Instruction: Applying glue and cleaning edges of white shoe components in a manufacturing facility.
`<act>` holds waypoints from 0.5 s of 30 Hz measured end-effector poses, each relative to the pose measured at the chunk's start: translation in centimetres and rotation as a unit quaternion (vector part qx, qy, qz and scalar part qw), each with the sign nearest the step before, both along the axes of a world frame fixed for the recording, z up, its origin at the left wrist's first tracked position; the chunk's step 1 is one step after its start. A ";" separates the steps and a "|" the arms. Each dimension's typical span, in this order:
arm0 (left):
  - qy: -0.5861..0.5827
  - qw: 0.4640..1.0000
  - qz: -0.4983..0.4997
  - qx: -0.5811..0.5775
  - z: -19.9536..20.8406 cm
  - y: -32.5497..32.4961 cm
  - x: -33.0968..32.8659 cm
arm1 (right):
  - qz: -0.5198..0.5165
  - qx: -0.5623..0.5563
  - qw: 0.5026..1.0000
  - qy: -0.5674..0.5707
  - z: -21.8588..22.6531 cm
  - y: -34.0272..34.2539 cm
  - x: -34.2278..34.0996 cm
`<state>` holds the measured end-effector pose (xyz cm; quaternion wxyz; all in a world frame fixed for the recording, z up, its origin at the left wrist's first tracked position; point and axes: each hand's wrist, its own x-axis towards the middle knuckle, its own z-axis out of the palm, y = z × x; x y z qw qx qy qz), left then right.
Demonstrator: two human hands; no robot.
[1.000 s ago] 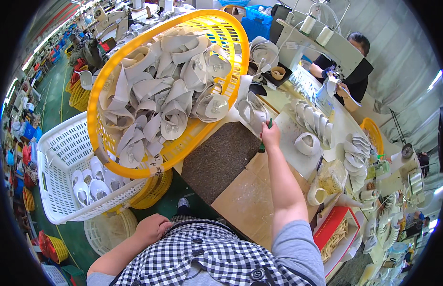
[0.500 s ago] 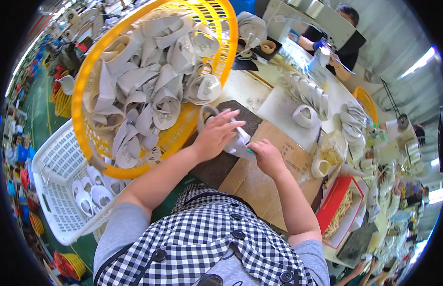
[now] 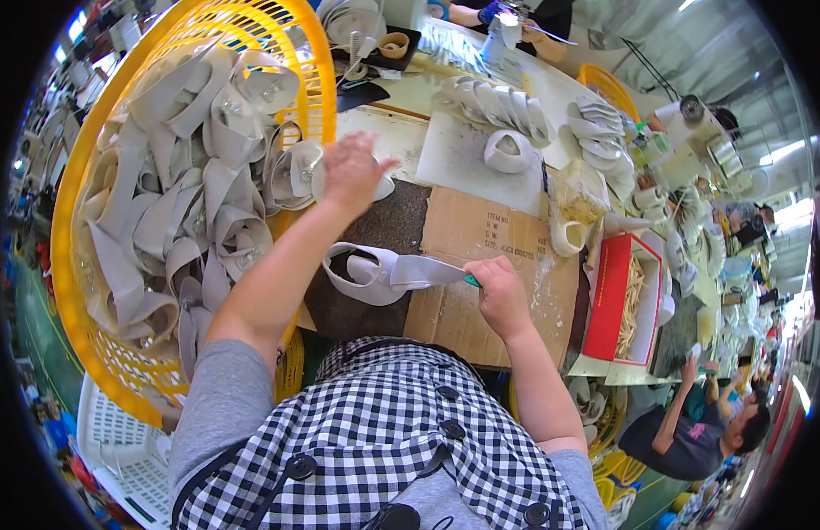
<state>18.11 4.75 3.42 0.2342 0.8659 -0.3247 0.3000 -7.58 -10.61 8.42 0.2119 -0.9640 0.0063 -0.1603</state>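
And here's the white strapped shoe piece point(image 3: 427, 272), stretched over dark mat point(image 3: 390, 221) and cardboard point(image 3: 454, 322) near the bench's point(image 3: 374, 128) front edge, open cardboard around the strap. Right hand point(image 3: 501, 299): grip clenched on a green tool point(image 3: 472, 280), mostly hidden; can't tell if it pinches the strap too. Left hand point(image 3: 352, 174): blurred, grip spread, beside the yellow basket point(image 3: 63, 247), heaped with pale shoe pieces point(image 3: 176, 225); below, a white basket point(image 3: 105, 424), partly covered. Red box point(image 3: 608, 302): thin sticks point(image 3: 633, 300)!
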 end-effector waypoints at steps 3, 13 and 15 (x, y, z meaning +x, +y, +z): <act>0.392 0.852 -0.346 -0.011 2.8 -1.5 -5.7 | -0.029 0.031 0.999 -0.004 -0.5 -0.6 0.3; 0.749 0.588 -0.278 -0.125 1.7 0.9 -12.5 | -0.066 0.279 0.950 0.127 1.6 -0.9 0.6; 0.755 0.578 -0.273 -0.144 2.6 0.9 -13.0 | -0.067 0.270 0.948 0.158 0.8 -1.6 0.6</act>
